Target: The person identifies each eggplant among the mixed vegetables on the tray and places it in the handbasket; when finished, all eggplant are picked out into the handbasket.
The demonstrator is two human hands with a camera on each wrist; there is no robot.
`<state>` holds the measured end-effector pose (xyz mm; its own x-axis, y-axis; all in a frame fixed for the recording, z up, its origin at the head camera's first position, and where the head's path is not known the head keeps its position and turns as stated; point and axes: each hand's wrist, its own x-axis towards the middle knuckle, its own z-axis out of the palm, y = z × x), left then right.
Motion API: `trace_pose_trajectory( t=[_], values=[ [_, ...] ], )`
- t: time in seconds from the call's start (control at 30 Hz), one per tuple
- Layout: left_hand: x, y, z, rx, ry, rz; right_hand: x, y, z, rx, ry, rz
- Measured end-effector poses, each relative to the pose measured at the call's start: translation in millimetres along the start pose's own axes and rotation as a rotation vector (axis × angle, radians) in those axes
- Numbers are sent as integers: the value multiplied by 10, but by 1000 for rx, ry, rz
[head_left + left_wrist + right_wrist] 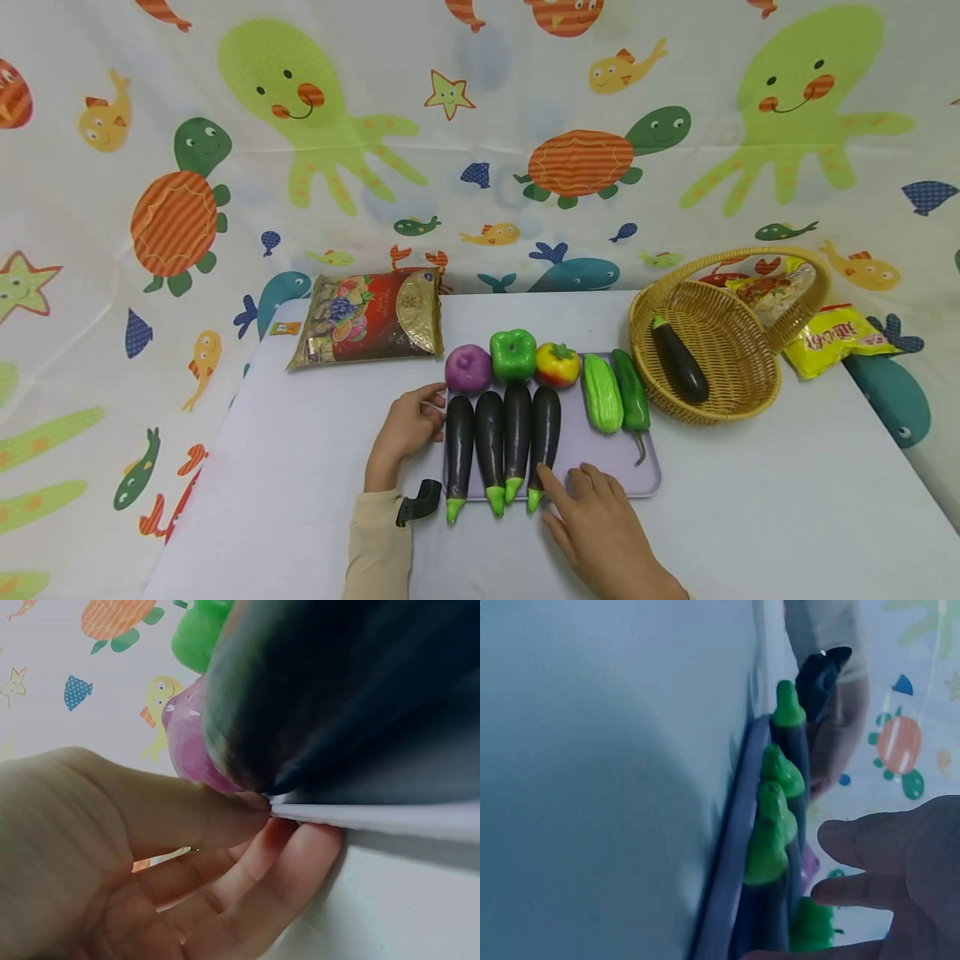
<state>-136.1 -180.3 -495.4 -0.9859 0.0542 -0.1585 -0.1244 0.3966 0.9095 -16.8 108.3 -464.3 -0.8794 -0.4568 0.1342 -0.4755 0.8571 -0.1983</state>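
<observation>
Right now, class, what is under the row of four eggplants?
Under the four eggplants is the lilac tray; their green ends reach its near rim. Whatever else may lie directly beneath them is covered and cannot be seen.

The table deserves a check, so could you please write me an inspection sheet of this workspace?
Surface: white table, carrying a purple tray.
Job's things: four eggplants side by side on the tray, stems towards its near edge.
Clutter: onion, other vegetables around the eggplants; basket holding another eggplant; red-gold bag; yellow packet.
Hands: left hand pinches the tray's left edge; right hand has its index fingertip at the rightmost tray eggplant, contact unclear.
Cables: nothing seen.
Surroundings: cloth printed with sea animals behind.
</observation>
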Motion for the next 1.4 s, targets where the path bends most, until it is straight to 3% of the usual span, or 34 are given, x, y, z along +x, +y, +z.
trace_pose_trajectory(
  t=[0.5,0.9,1.4],
  values=[
    [-4,14,5,6,3,-6,-10,-153,193,5,24,-54],
    [-2,13,10,8,4,-9,-28,-80,234,36,244,0],
    [7,3,2,10,-2,-14,-28,114,255,70,411,103]
  ],
)
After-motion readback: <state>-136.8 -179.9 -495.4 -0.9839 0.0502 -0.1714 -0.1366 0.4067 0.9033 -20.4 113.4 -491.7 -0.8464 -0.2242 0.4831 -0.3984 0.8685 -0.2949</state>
